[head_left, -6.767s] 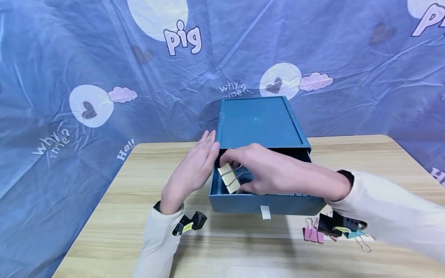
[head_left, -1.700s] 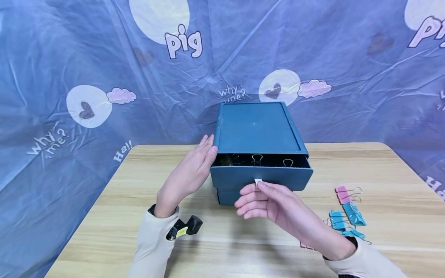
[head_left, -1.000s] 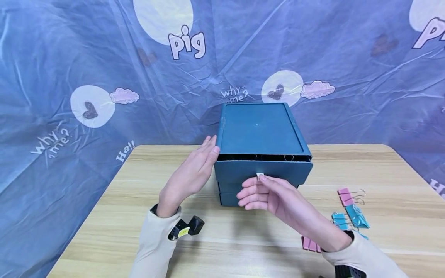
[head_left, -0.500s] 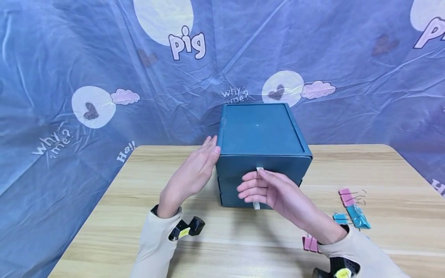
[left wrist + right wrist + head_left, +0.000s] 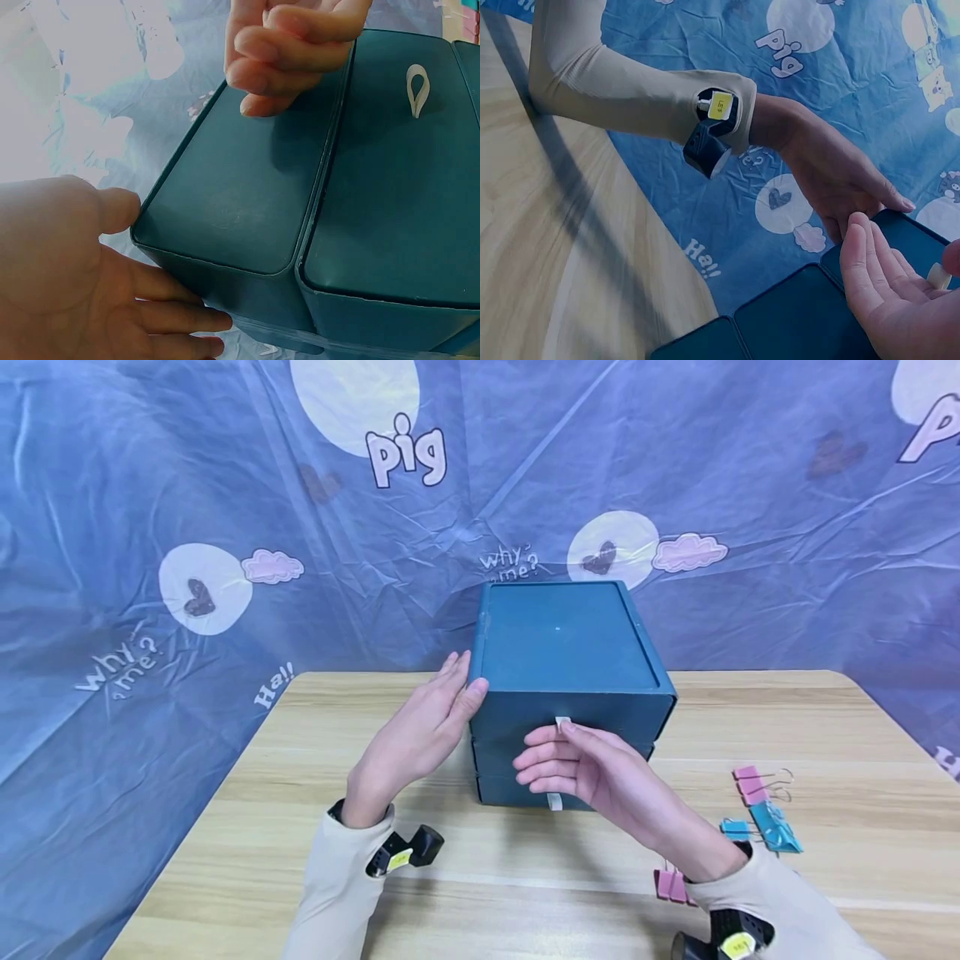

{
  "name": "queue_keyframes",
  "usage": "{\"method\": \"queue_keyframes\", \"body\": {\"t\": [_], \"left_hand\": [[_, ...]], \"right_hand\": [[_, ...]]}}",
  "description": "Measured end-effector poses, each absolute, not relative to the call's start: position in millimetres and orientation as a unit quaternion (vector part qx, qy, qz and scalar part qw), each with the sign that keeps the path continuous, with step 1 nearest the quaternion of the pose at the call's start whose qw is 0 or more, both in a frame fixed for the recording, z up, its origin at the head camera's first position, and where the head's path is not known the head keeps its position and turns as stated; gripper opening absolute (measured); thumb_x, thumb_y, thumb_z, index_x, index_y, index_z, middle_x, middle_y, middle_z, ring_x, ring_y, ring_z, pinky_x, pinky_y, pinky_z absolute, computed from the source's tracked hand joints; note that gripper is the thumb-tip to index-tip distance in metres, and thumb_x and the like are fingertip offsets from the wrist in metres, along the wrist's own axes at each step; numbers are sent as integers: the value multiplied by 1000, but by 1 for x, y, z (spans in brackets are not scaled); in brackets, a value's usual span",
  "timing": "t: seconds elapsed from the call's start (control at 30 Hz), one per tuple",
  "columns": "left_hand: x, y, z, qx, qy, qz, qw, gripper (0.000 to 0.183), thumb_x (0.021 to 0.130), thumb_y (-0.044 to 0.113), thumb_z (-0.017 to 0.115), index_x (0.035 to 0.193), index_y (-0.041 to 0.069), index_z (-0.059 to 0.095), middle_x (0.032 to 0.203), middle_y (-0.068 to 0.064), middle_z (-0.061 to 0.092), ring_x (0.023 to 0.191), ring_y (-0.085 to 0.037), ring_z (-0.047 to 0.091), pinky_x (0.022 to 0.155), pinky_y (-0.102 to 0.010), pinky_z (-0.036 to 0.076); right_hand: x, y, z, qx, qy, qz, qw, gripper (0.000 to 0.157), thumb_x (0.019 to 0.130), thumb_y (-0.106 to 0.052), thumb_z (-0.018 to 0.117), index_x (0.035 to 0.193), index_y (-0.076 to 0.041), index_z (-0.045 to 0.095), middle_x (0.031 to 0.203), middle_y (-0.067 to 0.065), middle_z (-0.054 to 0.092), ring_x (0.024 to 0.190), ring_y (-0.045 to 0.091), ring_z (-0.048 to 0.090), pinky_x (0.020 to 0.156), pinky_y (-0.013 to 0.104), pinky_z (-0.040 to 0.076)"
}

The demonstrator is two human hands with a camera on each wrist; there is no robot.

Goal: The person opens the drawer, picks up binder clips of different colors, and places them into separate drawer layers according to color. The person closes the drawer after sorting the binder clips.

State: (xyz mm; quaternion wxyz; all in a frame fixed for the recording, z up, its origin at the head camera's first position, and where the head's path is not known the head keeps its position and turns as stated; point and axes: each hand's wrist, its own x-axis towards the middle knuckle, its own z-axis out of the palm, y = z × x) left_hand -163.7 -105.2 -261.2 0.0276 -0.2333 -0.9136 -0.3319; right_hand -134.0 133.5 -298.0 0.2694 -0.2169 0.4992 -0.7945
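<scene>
A dark blue drawer unit (image 5: 573,639) stands on the table with its top drawer (image 5: 232,202) pushed in. My left hand (image 5: 416,731) lies with straight fingers along the unit's left side, its thumb reaching round to the front corner. In front, my right hand (image 5: 600,768) pinches the white pull tab (image 5: 562,721) of the top drawer between thumb and forefinger; its other fingers are loosely bent. The right wrist view shows this tab (image 5: 939,276) beside the thumb. A second white tab (image 5: 555,802) hangs lower on the front.
Pink (image 5: 750,785) and teal binder clips (image 5: 776,828) lie on the table to the right. Another pink clip (image 5: 670,885) sits nearer, partly behind the right sleeve. A patterned blue cloth (image 5: 375,568) hangs behind the wooden table (image 5: 225,843).
Earlier my right hand held a yellow binder clip in the pulled-out drawer. It then slid the drawer in by its tab, hiding the clips inside. My left thumb has shifted onto the front corner.
</scene>
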Motion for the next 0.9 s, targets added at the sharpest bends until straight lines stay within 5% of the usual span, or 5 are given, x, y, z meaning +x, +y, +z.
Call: {"method": "queue_keyframes", "body": {"t": [0.47, 0.9], "left_hand": [[-164, -105, -262, -235, -913, -332, 27, 71, 104, 51, 19, 150, -2, 22, 158, -12, 17, 146, -19, 10, 119, -36, 12], [-163, -105, -262, -242, -911, -333, 35, 67, 105, 47, 18, 150, -3, 22, 158, -12, 18, 146, -23, 13, 119, -38, 13]], "right_hand": [[-119, 140, -343, -251, 468, -793, 298, 31, 104, -6, 34, 124, -1, 57, 112, 12, 68, 103, 21, 65, 93, 33, 52], [-125, 136, -369, -144, 403, -842, 329, 40, 108, -23, 29, 116, -2, 62, 109, 12, 69, 104, 21, 65, 97, 35, 49]]}}
